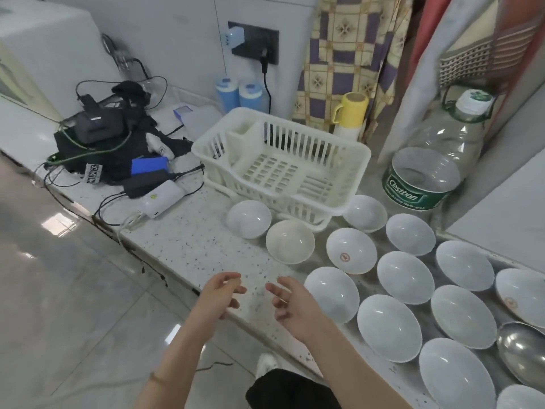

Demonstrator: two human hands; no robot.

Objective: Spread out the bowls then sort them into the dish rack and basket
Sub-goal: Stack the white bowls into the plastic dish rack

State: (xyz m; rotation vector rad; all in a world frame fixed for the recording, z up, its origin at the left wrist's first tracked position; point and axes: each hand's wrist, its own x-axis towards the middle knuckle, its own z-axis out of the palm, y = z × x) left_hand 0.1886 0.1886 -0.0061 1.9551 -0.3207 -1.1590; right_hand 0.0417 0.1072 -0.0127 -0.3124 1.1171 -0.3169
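Several white bowls lie spread in rows on the speckled counter (191, 243), among them a cream bowl (290, 241), a bowl with a red mark (351, 250) and a plain one (331, 294) nearest my hands. A steel bowl (523, 351) sits at the right edge. The white plastic dish rack (280, 160) stands empty behind them. My left hand (219, 293) and my right hand (287, 302) hover over the counter's front edge, palms facing each other, fingers loosely bent, holding nothing.
A large clear water bottle (427, 169) stands right of the rack. Black bag, cables, chargers and a blue box (149, 166) clutter the counter's left. A yellow mug (351, 110) and blue containers (236, 94) stand by the wall. Tiled floor lies to the left.
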